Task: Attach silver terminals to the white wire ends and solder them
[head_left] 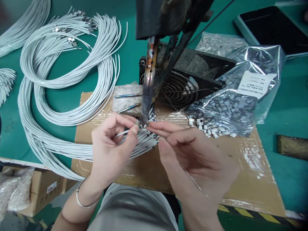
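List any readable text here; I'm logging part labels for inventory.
White label on the clear plastic bag: printed lines, too blurred to read.
Red-and-white sticker on the cardboard box: too small to read.
Yellow-black hazard stripe on the table edge: no words.
Nothing else carries text.

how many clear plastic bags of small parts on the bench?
2, maybe more hidden. One large labelled bag right of the fan, parts spilling onto the cardboard. A second bag lies behind it, partly covered.
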`<state>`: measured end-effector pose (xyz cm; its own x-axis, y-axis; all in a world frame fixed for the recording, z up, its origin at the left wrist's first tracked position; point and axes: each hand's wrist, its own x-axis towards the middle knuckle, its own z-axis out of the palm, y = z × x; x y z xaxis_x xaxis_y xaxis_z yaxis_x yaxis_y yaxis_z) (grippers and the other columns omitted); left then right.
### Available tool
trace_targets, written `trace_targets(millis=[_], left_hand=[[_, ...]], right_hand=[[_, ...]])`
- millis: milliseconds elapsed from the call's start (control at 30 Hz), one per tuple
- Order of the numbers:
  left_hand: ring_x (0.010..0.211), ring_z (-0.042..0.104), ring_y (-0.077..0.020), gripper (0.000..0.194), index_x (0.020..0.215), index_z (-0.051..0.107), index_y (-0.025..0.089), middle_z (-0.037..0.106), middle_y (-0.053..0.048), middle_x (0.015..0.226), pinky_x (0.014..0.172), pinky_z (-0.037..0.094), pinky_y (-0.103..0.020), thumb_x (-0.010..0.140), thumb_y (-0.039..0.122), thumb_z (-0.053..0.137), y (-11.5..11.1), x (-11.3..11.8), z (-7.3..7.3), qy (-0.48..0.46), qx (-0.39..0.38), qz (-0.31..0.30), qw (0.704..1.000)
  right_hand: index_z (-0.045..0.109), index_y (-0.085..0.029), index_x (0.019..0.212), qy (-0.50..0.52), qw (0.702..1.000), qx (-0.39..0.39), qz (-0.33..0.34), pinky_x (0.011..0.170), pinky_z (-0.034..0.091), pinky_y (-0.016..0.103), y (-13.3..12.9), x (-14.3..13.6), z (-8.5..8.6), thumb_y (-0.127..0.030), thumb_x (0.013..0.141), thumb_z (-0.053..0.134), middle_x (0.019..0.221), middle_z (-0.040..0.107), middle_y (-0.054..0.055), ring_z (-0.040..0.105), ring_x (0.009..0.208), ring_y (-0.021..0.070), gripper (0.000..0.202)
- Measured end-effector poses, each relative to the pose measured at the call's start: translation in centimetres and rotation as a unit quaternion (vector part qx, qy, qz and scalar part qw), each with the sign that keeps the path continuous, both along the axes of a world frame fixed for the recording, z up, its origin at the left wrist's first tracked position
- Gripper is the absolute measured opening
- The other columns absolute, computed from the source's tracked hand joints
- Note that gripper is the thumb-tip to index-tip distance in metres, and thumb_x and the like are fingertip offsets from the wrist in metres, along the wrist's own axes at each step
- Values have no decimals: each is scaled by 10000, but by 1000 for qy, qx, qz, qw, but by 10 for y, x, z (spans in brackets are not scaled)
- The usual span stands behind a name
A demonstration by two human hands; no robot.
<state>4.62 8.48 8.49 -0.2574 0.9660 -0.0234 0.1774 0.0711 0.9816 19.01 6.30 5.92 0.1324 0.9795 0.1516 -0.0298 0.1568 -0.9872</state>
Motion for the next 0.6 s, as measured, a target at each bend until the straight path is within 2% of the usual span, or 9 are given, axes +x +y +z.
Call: trace_targets(millis=[333,600], left_hand=[[625,549,-85,151,757,714,183,777,-16,876,507,361,-200,817,61,780,0,0,-1,-1,-4,-3,1000],[602,514,-73,158,752,719,183,778,-13,866,514,376,-186,817,50,774,-2,2,1,5,-1,-6,1000]], right_hand=[[680,-230,878,-6,1000,3,-13,992,643,269,1,-2,-2,-13,907,741,1119,844,-2,822,1039,161,227],[695,-225,885,-3,1000,5,-16,993,640,228,2,-2,-1,11,894,739,1100,843,-17,817,1052,138,241]])
